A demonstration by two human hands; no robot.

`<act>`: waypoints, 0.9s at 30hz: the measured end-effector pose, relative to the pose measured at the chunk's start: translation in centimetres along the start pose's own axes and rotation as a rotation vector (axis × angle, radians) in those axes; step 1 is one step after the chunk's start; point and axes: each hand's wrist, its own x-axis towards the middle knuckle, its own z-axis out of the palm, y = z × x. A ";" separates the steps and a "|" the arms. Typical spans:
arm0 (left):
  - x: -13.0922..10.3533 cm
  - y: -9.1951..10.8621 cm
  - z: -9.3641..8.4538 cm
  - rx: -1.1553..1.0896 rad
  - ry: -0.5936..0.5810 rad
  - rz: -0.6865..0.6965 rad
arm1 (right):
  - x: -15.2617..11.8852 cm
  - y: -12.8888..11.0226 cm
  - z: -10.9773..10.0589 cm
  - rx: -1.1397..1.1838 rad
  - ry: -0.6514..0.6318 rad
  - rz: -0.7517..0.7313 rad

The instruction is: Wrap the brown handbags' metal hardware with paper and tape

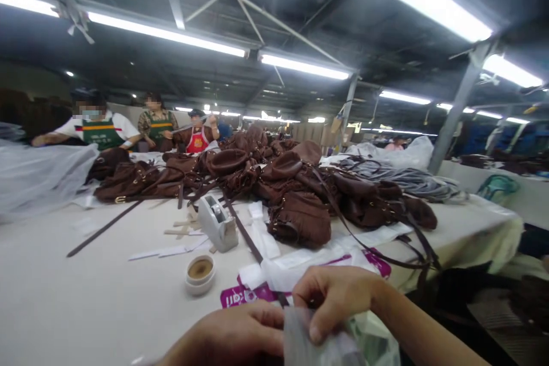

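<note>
Lying between hands [240, 331] [343, 294]: translucent plastic [306, 349]

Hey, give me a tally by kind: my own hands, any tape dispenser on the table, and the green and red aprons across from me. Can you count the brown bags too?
Hands: 2, left and right
Tape dispenser: 1
Green aprons: 2
Red apron: 1
Total: 6, without the brown bags, which overlap too much to count.

Thin, translucent grey-white sheet [305, 343], softly blurred, in both hands [234, 334] [343, 297].
</note>
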 end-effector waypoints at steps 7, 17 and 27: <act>2.9 2.2 -0.3 -0.226 0.148 0.144 | -2.7 -2.2 -3.3 0.120 0.323 -0.221; 3.9 2.4 -1.6 0.067 0.507 0.370 | -0.6 0.9 0.0 -0.142 0.955 -0.419; 5.5 2.8 0.1 0.067 0.621 0.545 | 3.7 3.0 2.1 0.400 0.558 -0.655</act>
